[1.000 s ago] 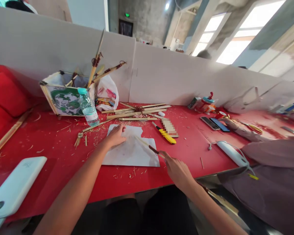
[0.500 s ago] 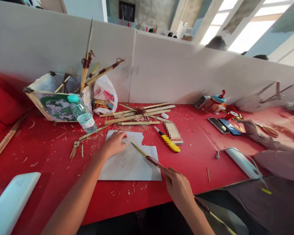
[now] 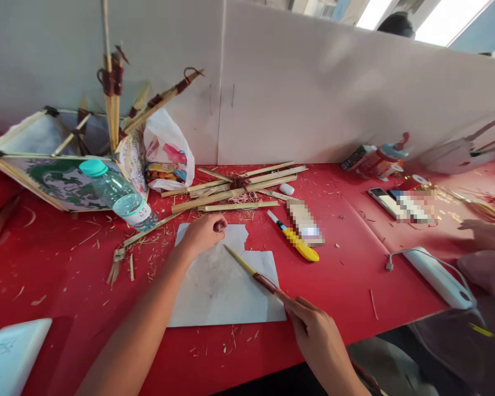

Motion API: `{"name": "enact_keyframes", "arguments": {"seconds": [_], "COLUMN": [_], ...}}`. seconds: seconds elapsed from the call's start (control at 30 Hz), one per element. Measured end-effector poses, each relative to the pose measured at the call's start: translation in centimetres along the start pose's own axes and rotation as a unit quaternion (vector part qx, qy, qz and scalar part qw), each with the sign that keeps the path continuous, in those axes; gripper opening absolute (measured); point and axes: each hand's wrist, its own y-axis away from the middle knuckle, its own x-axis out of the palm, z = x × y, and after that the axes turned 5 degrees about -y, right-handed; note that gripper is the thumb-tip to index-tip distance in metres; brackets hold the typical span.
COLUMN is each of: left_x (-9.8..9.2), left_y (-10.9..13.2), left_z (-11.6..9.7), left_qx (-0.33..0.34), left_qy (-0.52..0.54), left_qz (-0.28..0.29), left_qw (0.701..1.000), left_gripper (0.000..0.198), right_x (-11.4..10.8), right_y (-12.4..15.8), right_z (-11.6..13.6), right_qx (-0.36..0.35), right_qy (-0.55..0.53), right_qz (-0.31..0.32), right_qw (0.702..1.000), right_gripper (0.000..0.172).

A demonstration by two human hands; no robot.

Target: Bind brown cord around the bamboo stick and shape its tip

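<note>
My right hand [image 3: 319, 335] is closed round a bamboo stick [image 3: 247, 268] with a pointed tip and a dark brown cord binding. The tip points away from me, over a white sheet of paper [image 3: 231, 302] with grey smudges and a torn upper right edge. My left hand [image 3: 202, 236] rests at the sheet's upper left part, its fingers curled in; whatever they hold, if anything, is hidden. To the right of the sheet lies a yellow utility knife [image 3: 299, 245] with its blade out.
Bamboo strips [image 3: 239, 190] lie behind the paper. To the left stand a water bottle [image 3: 124, 198], a paper-sided box [image 3: 61, 184] holding bound sticks, and a plastic bag [image 3: 169, 148]. On the right are a phone [image 3: 385, 202], a white device [image 3: 437, 278] with a cable, and another person's hand [image 3: 484, 234].
The view has tilted down and closer. My left hand's fingers have curled in more. My right hand keeps hold of the bamboo stick, with little shift over the paper. The other person's hand has moved.
</note>
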Motion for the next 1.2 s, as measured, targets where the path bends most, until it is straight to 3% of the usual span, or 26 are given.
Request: {"name": "enact_keyframes", "arguments": {"seconds": [0.2, 0.43, 0.67, 0.9, 1.1, 1.2], "left_x": [0.1, 0.6, 0.7, 0.7, 0.6, 0.6], "left_y": [-0.1, 0.0, -0.2, -0.1, -0.1, -0.1], "left_z": [0.1, 0.4, 0.7, 0.8, 0.7, 0.6], "left_qx": [-0.012, -0.010, 0.000, 0.003, 0.009, 0.007], "left_qy": [0.014, 0.022, 0.024, 0.038, 0.041, 0.043], "left_qz": [0.007, 0.006, 0.007, 0.004, 0.000, -0.003], "left_qw": [1.000, 1.000, 1.000, 0.999, 0.999, 0.999], "left_gripper": [0.015, 0.015, 0.019, 0.017, 0.017, 0.016], "right_x": [-0.4, -1.8, -1.4, -2.3, -1.1, -1.1], "right_y": [-1.8, 0.4, -1.6, 1.3, -1.5, -0.8], "right_z": [1.8, -0.3, 2.6, 0.1, 3.1, 1.8], "right_qx": [0.010, 0.031, -0.002, 0.031, -0.007, -0.015], "right_qy": [0.022, 0.042, 0.022, 0.028, 0.051, 0.027], "right_qz": [0.021, 0.039, 0.018, 0.019, 0.023, 0.023], "right_qw": [0.999, 0.998, 1.000, 0.999, 0.998, 0.999], "right_gripper": [0.056, 0.071, 0.057, 0.066, 0.061, 0.062]}}
